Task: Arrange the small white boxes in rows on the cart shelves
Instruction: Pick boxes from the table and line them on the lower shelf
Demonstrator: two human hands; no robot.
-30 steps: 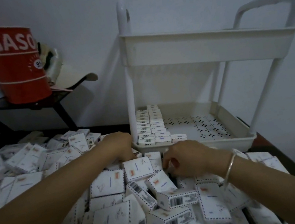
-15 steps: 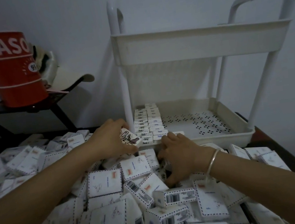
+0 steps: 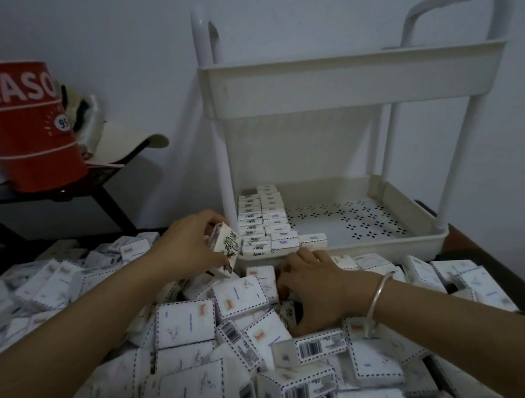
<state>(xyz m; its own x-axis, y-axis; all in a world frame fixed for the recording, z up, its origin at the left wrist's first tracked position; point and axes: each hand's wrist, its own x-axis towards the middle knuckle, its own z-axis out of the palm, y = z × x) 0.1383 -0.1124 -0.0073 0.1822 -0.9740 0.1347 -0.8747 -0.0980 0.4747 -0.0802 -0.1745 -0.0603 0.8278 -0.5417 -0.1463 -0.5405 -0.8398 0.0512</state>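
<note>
1 small white box (image 3: 225,247) is being pinched in the left hand (image 3: 188,246), just beside the cart's bottom shelf (image 3: 370,249).
2 long rows of boxes (image 3: 262,224) are lying on that shelf, with a big pile (image 3: 185,328) crowding in front. The right hand (image 3: 316,289) is digging into the pile; I cannot tell its grip.

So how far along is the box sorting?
Early. Done: two rows of boxes fill the left of the lower shelf, with a lone box starting a third. In hand: the left hand holds a box beside the cart; the right hand reaches into the pile. Left: most of that shelf is bare, and the pile is large. The top shelf hides its inside.
</note>
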